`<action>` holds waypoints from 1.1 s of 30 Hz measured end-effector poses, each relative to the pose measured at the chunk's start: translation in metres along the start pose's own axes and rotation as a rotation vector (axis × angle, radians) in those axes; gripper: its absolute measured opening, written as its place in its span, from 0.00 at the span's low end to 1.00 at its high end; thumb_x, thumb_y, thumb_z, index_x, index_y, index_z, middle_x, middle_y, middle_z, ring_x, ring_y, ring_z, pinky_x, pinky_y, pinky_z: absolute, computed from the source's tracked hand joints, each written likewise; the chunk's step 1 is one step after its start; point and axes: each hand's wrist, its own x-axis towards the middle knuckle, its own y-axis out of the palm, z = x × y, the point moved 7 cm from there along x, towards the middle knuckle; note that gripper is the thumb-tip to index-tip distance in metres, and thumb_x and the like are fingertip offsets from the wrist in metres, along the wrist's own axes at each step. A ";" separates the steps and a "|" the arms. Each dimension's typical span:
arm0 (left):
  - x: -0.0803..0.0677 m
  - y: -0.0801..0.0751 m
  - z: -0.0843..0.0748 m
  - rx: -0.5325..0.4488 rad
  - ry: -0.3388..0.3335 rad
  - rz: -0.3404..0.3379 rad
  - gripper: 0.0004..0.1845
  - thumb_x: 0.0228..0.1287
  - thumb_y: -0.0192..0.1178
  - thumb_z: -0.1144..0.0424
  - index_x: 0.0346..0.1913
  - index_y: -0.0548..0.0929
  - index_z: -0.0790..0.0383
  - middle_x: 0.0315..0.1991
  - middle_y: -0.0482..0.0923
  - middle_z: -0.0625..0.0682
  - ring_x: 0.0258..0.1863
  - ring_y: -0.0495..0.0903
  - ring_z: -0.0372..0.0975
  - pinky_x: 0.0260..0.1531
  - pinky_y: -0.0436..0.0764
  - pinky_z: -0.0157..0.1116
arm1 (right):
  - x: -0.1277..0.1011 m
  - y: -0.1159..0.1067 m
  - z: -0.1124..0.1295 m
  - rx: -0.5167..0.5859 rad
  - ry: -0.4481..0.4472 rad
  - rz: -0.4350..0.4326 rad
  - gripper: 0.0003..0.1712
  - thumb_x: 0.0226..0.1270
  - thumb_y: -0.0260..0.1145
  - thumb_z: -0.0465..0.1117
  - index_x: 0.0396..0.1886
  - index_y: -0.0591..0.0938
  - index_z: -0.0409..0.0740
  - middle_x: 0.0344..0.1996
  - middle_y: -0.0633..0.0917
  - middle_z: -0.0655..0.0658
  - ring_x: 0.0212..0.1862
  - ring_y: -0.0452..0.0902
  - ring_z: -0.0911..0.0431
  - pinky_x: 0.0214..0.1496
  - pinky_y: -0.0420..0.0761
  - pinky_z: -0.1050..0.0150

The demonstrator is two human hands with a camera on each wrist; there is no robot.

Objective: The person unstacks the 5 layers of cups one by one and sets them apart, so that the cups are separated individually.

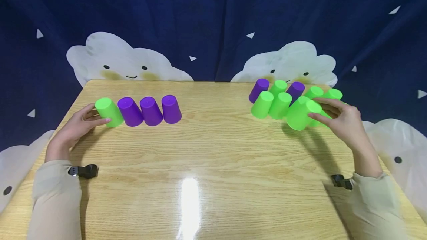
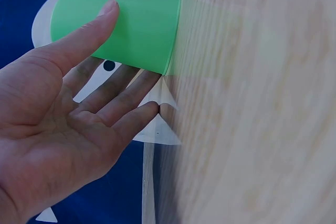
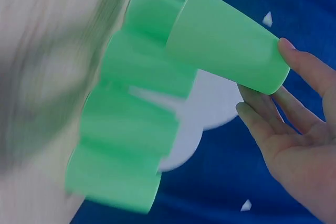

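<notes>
At the left end of a row, my left hand [image 1: 73, 127] holds an upside-down green cup [image 1: 111, 115], its thumb along the near side and fingers behind; the cup's rim is at the tabletop in the left wrist view. Beside it stand three upside-down purple cups [image 1: 151, 112]. My right hand [image 1: 345, 123] pinches another green cup [image 1: 305, 116] near its narrow base between thumb and fingers. This cup [image 3: 226, 40] is tilted, raised in front of a row of green cups [image 3: 149, 66] in the right wrist view.
The right-hand group has green cups [image 1: 261, 105] in front and a mixed back row with purple cups [image 1: 258, 91] and green ones [image 1: 278, 86], partly hidden. A dark blue curtain [image 1: 213, 25] with clouds hangs behind the wooden table [image 1: 213, 147].
</notes>
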 end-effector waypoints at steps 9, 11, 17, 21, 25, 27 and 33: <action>0.001 0.001 -0.002 0.007 0.000 0.007 0.41 0.72 0.59 0.54 0.79 0.49 0.57 0.67 0.59 0.66 0.52 0.66 0.26 0.66 0.56 0.62 | -0.025 -0.055 -0.058 -0.058 0.146 -0.065 0.33 0.61 0.74 0.39 0.63 0.75 0.32 0.41 0.77 0.73 0.42 0.74 0.82 0.42 0.73 0.86; 0.001 0.000 -0.002 0.006 0.002 0.007 0.41 0.72 0.59 0.55 0.79 0.49 0.57 0.66 0.60 0.65 0.50 0.66 0.24 0.66 0.56 0.62 | -0.030 -0.063 -0.072 -0.130 0.194 -0.068 0.35 0.62 0.73 0.45 0.65 0.74 0.35 0.42 0.76 0.74 0.42 0.71 0.84 0.41 0.70 0.88; 0.001 0.000 0.000 0.008 -0.002 0.004 0.41 0.71 0.60 0.54 0.79 0.49 0.57 0.66 0.61 0.64 0.50 0.68 0.24 0.66 0.54 0.62 | -0.035 -0.074 -0.100 -0.291 0.294 -0.061 0.41 0.62 0.71 0.56 0.67 0.73 0.36 0.50 0.79 0.60 0.44 0.67 0.82 0.37 0.66 0.89; 0.001 0.001 0.000 0.017 -0.008 0.007 0.41 0.72 0.59 0.54 0.79 0.49 0.57 0.68 0.58 0.68 0.61 0.68 0.40 0.66 0.55 0.62 | -0.035 -0.075 -0.110 -0.294 0.281 -0.068 0.40 0.62 0.72 0.53 0.65 0.74 0.32 0.44 0.77 0.65 0.39 0.65 0.85 0.36 0.67 0.88; 0.001 0.000 0.000 0.016 -0.005 0.003 0.42 0.71 0.59 0.54 0.79 0.48 0.58 0.66 0.61 0.64 0.55 0.69 0.31 0.66 0.56 0.61 | -0.035 -0.075 -0.118 -0.235 0.264 -0.092 0.39 0.62 0.73 0.50 0.65 0.73 0.30 0.39 0.74 0.74 0.37 0.64 0.87 0.36 0.68 0.88; 0.001 -0.001 0.000 0.007 0.000 0.000 0.42 0.71 0.60 0.55 0.79 0.49 0.58 0.63 0.64 0.58 0.49 0.68 0.23 0.67 0.55 0.61 | -0.036 -0.076 -0.120 -0.208 0.267 -0.106 0.39 0.61 0.74 0.49 0.65 0.73 0.30 0.38 0.73 0.77 0.36 0.65 0.87 0.36 0.68 0.88; 0.001 0.000 0.001 -0.028 0.009 0.001 0.40 0.70 0.61 0.56 0.78 0.52 0.55 0.54 0.67 0.43 0.47 0.67 0.21 0.67 0.53 0.62 | -0.038 -0.077 -0.122 -0.210 0.282 -0.119 0.40 0.60 0.74 0.50 0.66 0.73 0.32 0.37 0.73 0.78 0.37 0.66 0.87 0.36 0.68 0.88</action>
